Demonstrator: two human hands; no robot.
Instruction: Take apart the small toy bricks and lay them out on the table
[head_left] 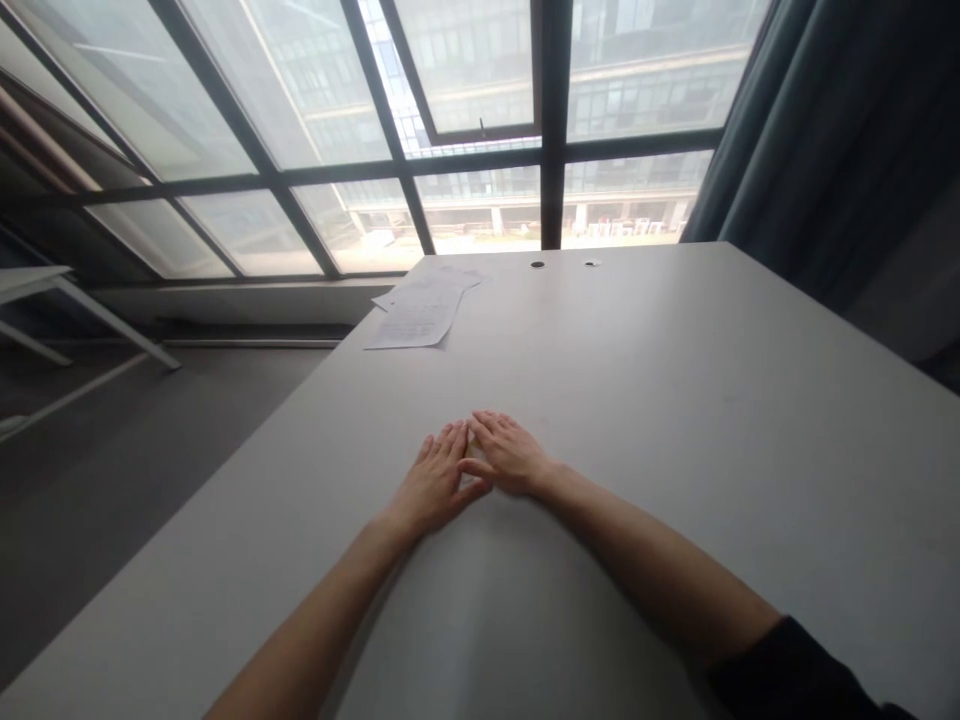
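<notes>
My left hand (433,487) and my right hand (511,455) rest palm down near the middle of a white table (645,400). Their index fingertips come together and the thumbs meet or cross, leaving a small gap between the hands. Fingers on both hands are stretched out, and I see nothing held in either one. A faint yellowish patch shows in the gap, too small to make out. The palms are hidden. Beyond my hands, toward the table's far left edge, lie several overlapping printed paper sheets (420,312).
Two round cable holes, one dark (538,265) and one partly covered (592,263), are at the table's far edge. Large dark-framed windows (480,80) stand behind it. A dark curtain (810,130) hangs at right. Another white table (37,280) is at far left above grey floor (217,400).
</notes>
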